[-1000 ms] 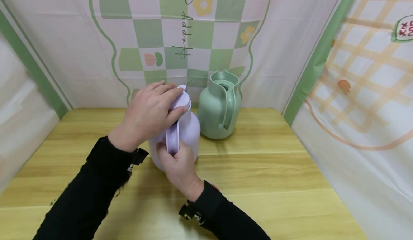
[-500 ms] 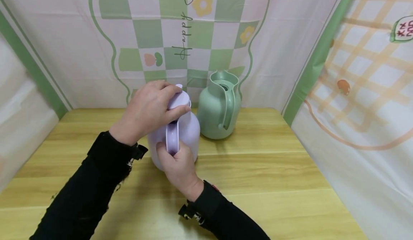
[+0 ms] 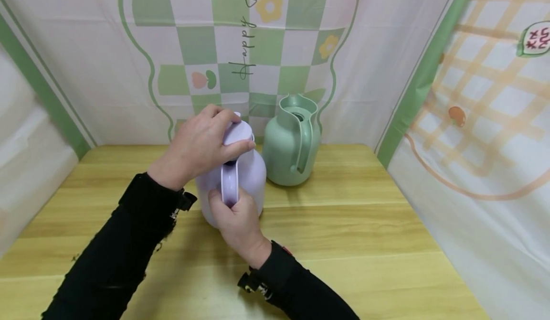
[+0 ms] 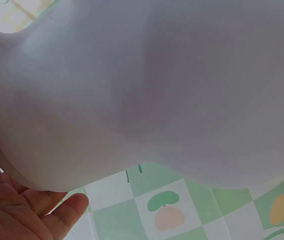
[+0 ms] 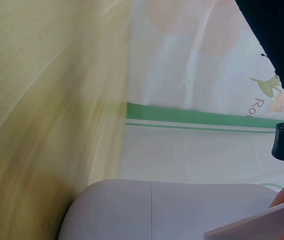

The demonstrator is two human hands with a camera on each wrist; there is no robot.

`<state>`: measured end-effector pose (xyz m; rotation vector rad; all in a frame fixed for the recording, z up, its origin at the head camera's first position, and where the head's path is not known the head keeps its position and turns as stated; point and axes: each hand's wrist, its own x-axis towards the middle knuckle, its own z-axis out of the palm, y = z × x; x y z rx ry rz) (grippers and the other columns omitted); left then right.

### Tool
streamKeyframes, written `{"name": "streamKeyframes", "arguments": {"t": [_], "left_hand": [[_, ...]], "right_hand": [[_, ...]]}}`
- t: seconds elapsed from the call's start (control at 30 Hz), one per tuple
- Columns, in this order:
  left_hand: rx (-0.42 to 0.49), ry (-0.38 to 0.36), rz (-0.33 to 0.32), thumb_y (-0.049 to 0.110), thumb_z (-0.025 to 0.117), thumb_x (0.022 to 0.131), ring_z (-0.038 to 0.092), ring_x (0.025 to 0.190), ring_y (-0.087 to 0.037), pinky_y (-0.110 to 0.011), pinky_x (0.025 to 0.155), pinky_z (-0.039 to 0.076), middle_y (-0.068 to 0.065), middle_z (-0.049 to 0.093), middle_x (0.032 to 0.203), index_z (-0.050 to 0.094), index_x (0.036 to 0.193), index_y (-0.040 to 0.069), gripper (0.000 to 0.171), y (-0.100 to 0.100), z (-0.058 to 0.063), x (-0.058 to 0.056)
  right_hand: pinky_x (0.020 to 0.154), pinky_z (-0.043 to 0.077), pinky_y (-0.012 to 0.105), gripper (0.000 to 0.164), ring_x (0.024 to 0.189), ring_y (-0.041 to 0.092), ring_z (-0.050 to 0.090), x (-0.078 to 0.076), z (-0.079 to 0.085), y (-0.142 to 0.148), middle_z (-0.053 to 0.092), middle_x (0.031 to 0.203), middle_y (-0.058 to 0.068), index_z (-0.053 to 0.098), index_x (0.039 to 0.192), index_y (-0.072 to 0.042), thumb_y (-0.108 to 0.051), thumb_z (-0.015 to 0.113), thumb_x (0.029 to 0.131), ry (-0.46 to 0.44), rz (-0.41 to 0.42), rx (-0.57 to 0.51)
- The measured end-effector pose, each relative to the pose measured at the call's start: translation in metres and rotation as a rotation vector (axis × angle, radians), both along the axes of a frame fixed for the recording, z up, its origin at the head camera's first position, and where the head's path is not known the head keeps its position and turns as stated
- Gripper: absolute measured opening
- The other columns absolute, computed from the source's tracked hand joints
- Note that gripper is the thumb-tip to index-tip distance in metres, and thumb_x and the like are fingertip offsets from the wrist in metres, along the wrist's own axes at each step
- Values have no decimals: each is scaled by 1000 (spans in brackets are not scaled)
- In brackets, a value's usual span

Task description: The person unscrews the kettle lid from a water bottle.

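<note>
A lilac thermos jug (image 3: 254,174) stands upright on the table, its handle (image 3: 229,184) facing the wearer. My left hand (image 3: 197,143) holds the round lilac lid (image 3: 238,133) from the left, thumb along the near side and fingers over the far side. Lower down, my right hand (image 3: 240,224) grips the handle, with the thumb on its left. Filling most of the left wrist view is the jug's pale surface (image 4: 147,100), with fingertips (image 4: 67,212) at its lower left edge. The right wrist view shows the jug's side (image 5: 122,210) and part of the handle (image 5: 257,227).
Close behind on the right stands a green thermos jug (image 3: 283,153) without a lid, its handle turned toward the front right. Printed cloth (image 3: 275,43) hangs behind the wooden table (image 3: 343,234) and along both sides.
The lid's small tab has shifted slightly left, and my left hand has moved a little left with it. My right hand, the jug body and the green jug keep their places.
</note>
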<state>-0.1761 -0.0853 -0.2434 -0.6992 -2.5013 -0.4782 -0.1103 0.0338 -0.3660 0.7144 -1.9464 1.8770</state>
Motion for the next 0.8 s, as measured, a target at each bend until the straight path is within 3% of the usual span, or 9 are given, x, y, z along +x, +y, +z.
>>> {"name": "streamKeyframes", "arguments": {"t": [0.23, 0.37, 0.8], "left_hand": [[14, 52, -45, 69, 56, 84, 58, 101, -25, -43, 74, 52, -13, 63, 117, 64, 117, 6, 71, -1, -1, 2], [-3, 102, -65, 67, 56, 86, 60, 98, -25, -42, 72, 52, -13, 65, 116, 64, 115, 2, 71, -2, -1, 3], [-85, 172, 9, 69, 48, 89, 58, 71, -25, -39, 57, 44, -9, 69, 102, 65, 114, 5, 71, -5, 0, 7]], "right_hand": [[46, 32, 28, 39, 50, 13, 37, -1, -2, 0, 34, 56, -1, 38, 66, -12, -27, 56, 97, -16, -11, 20], [46, 32, 28, 39, 49, 13, 37, -1, -2, 0, 34, 56, -1, 37, 66, -12, -27, 55, 97, -16, 1, 22], [47, 31, 26, 36, 50, 12, 36, -1, -2, 0, 33, 57, -2, 37, 67, -12, -20, 56, 96, 11, -1, 19]]}}
